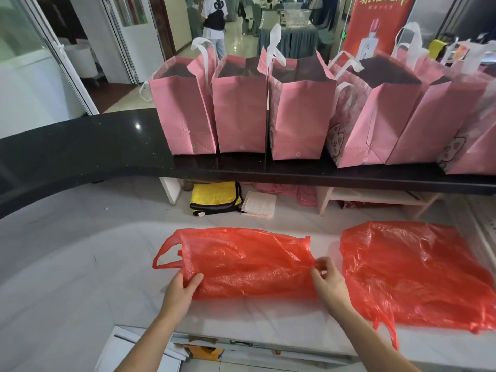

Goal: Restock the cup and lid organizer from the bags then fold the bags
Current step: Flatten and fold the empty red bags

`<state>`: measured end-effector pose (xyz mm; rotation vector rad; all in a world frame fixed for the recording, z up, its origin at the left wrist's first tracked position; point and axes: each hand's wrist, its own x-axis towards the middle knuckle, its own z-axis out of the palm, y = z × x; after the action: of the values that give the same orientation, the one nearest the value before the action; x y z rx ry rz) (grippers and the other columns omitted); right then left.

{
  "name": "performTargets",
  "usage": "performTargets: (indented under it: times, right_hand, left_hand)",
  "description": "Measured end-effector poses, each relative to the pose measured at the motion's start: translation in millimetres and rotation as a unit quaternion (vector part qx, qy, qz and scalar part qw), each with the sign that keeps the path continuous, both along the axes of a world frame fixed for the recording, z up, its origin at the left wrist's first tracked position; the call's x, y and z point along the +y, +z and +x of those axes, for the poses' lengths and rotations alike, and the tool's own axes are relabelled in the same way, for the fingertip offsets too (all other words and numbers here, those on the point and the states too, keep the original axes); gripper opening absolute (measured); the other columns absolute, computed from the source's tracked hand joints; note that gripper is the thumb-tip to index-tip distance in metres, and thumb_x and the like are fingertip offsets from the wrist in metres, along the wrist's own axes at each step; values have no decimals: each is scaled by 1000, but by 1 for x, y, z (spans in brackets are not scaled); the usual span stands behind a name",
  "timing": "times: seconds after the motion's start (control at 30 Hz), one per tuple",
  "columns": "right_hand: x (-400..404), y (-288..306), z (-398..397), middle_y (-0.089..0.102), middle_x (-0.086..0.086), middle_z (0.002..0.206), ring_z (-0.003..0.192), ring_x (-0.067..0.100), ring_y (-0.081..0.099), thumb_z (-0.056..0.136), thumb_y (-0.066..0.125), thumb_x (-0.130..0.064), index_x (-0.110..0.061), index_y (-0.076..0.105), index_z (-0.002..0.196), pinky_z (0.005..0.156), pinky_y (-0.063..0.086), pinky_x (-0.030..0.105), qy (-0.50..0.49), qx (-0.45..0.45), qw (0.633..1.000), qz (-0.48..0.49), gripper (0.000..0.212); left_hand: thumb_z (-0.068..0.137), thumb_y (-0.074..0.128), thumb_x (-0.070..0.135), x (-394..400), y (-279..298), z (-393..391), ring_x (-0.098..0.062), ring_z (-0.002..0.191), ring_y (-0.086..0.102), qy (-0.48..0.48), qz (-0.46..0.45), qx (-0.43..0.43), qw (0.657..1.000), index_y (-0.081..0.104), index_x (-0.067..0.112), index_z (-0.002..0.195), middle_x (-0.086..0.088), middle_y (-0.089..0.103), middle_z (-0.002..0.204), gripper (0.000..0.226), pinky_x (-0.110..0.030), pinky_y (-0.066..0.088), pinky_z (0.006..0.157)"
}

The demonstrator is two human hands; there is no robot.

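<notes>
Left hand (pixel 180 287): thumb lies on top of the near left corner of a red plastic bag (pixel 241 264), fingers tucked under the edge, so the corner is pinched between them. Forearm enters from the bottom of the view.

Right hand (pixel 328 277): thumb and fingertips pinch the right edge of the same bag, about halfway up that edge; the other fingers are loosely curled.

The bag lies flattened and crumpled on the white table (pixel 67 264), long side running left to right. Its handle loop sticks out at the left end, flat on the table surface.

A second red plastic bag (pixel 418 275) is spread flat on the table just to the right of the right hand, not touching the first bag. One of its handles trails over the near table edge.

Behind, a black shelf (pixel 94 146) runs above the table. A row of pink tote bags (pixel 241 114) with white handles stands upright on it, side by side, tops open. Contents cannot be seen.

Under the shelf, at the back of the table: a folded yellow cloth (pixel 214 196) with a dark border, and beside it to the right a stack of white paper sheets (pixel 259 205).
</notes>
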<state>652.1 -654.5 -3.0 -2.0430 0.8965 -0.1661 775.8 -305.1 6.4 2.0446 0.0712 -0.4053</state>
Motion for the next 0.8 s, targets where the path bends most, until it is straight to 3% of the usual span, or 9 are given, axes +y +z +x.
performTargets:
  times: [0.1,0.23,0.3,0.37,0.43,0.5,0.67,0.73,0.8]
  right_hand:
    - [1,5,1,54,-13,129,109,4,59,96,60,-27,-43,44,137,88,53,40,54,-89,995,-2,46]
    - [-2,24,14,36,-24,146,125,-3,50,99,53,-54,-52,30,154,95,45,29,97,-154,981,61,60]
    - [-5,29,25,38,-19,146,124,4,51,107,50,-47,-49,42,149,97,42,31,109,-140,981,74,43]
    - [-9,26,37,48,-7,138,120,14,55,109,49,-32,-40,60,129,96,40,29,92,-109,988,62,24]
    - [-12,22,46,58,2,122,107,20,61,106,53,-22,-28,67,103,81,43,24,65,-89,992,57,16]
    - [-13,20,50,63,4,107,96,22,64,105,56,-17,-22,65,90,72,43,24,63,-82,993,54,17]
    - [-18,20,52,67,0,83,78,23,63,105,57,-23,-16,60,91,63,41,33,18,-61,998,8,17]
    - [-21,18,54,66,-1,85,82,27,62,104,59,-24,-15,60,92,63,38,34,-5,-59,998,-11,16]
    - [-20,18,54,68,-1,91,86,24,63,103,61,-23,-16,62,96,63,41,26,3,-55,998,-11,10]
  left_hand:
    - [103,59,34,-3,0,0,-14,106,59,-8,7,-3,1000,56,26,126,10,66,111,25,-37,48,102]
    - [103,58,32,-4,0,3,-17,107,60,-21,22,-6,999,56,27,121,11,65,107,19,-37,48,100]
    - [103,58,33,-4,0,4,-18,108,61,-23,27,-3,999,56,27,122,10,66,108,19,-39,49,101]
    - [104,57,34,-3,0,4,-18,110,61,-18,26,0,999,57,25,125,6,67,113,23,-43,49,105]
    - [104,56,32,-3,0,3,-19,111,61,-9,27,-3,1000,59,21,127,3,67,114,25,-43,48,106]
    - [105,55,31,-2,1,1,-19,111,60,-8,31,2,999,58,21,126,2,66,116,23,-44,47,107]
    - [106,54,32,6,-7,4,-24,117,61,-16,61,19,998,58,20,128,2,66,117,26,-45,49,107]
    - [104,56,32,10,-10,5,-26,115,63,-20,81,16,996,60,18,131,1,66,115,31,-45,51,106]
    - [100,63,35,11,-13,4,-26,113,64,-1,79,5,997,55,19,132,1,64,116,37,-45,53,102]
